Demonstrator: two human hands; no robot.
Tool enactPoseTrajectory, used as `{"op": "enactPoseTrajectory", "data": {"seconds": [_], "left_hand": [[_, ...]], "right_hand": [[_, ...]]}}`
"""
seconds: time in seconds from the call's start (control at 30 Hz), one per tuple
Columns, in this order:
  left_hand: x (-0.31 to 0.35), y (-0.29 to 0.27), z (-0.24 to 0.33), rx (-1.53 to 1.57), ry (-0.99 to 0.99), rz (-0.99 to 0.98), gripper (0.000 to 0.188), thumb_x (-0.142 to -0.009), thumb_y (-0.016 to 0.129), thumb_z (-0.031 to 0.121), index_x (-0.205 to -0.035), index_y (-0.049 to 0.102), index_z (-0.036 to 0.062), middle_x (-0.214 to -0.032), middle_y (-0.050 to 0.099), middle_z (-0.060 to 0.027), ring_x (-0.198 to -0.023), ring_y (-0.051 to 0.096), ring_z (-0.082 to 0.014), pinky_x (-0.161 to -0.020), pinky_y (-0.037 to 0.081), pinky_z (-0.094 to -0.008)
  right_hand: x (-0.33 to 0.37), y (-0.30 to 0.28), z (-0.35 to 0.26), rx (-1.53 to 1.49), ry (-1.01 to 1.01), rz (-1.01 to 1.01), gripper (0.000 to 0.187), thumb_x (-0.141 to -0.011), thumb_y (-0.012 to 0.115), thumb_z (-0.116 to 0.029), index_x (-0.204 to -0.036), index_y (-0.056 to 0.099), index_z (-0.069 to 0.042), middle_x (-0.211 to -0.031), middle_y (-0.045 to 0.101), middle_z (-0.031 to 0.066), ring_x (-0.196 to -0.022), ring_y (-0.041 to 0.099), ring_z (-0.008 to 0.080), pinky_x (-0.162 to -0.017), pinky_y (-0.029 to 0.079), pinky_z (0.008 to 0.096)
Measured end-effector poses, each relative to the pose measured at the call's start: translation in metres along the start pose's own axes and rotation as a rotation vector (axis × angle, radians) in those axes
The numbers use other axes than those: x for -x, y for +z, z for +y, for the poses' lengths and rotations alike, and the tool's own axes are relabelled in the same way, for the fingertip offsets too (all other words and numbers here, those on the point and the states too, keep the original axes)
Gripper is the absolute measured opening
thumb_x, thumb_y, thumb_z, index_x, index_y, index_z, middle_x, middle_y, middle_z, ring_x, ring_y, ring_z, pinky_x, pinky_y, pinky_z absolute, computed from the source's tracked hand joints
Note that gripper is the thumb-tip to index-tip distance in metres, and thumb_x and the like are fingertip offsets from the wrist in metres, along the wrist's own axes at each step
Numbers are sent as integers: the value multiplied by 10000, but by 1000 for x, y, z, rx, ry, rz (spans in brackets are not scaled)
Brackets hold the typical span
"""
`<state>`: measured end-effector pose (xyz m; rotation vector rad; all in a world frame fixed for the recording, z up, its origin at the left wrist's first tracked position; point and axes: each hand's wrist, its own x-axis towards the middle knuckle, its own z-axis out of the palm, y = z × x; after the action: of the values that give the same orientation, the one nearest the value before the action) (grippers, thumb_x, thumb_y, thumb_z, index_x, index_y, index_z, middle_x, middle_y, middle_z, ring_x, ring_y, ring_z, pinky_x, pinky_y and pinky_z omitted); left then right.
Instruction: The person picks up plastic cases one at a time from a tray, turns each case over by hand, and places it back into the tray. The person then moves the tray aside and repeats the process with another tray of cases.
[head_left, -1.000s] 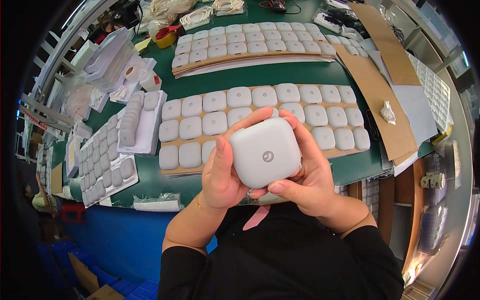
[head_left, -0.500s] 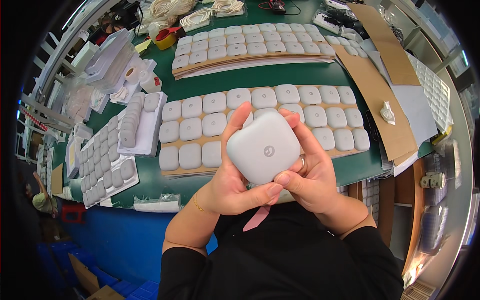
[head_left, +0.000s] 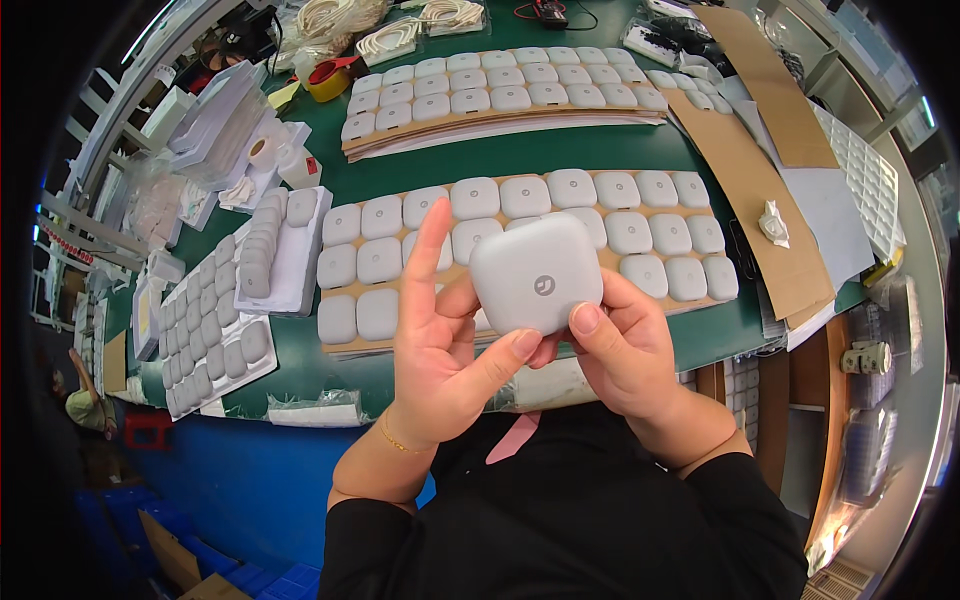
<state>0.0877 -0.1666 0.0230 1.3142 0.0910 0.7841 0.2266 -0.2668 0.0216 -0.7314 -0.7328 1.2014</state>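
Observation:
A pale grey, rounded square plastic case (head_left: 525, 265) with a small dark round logo is held up in front of me, its face towards me. My right hand (head_left: 635, 350) grips it at the lower right, thumb on the front and fingers behind. At the lower left edge, my left hand (head_left: 435, 350) pinches it with the thumb and bent fingers, while its index finger points straight up, away from the case. Behind it, rows of similar cases (head_left: 378, 260) lie on a cardboard sheet (head_left: 400, 344), partly hidden by my hands.
More grey cases (head_left: 470, 100) cover stacked cardboard at the back of the green table (head_left: 500, 150). White trays (head_left: 302, 285) with grey cases stand at the left, near a tape dispenser (head_left: 328, 80). Long cardboard strips (head_left: 760, 210) and a crumpled white wrapper (head_left: 773, 225) lie at right.
My left index finger has come off the case's side and stretched upward. The case has tilted and shifted slightly right, and my right fingers have slid down its edge.

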Motion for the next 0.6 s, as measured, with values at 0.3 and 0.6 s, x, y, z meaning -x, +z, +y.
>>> {"op": "enactPoseTrajectory", "data": {"seconds": [0.3, 0.6], "left_hand": [[6, 14, -5, -26, 216, 136, 607, -871, 570, 47, -1379, 237, 37, -1157, 513, -187, -1086, 503, -224, -928, 404, -374], [4, 4, -13, -71, 230, 339, 319, -952, 480, 204, -1188, 417, -2, -1065, 504, -149, -874, 516, -160, -808, 439, -322]], "right_hand": [[0, 8, 2, -13, -118, 88, 304, -934, 541, -209, -1114, 493, 32, -1015, 605, 123, -871, 606, 168, -789, 502, 301], [0, 11, 4, -32, -125, 75, 282, -934, 541, -208, -1077, 493, 31, -1028, 600, 137, -888, 608, 179, -801, 509, 329]]}}
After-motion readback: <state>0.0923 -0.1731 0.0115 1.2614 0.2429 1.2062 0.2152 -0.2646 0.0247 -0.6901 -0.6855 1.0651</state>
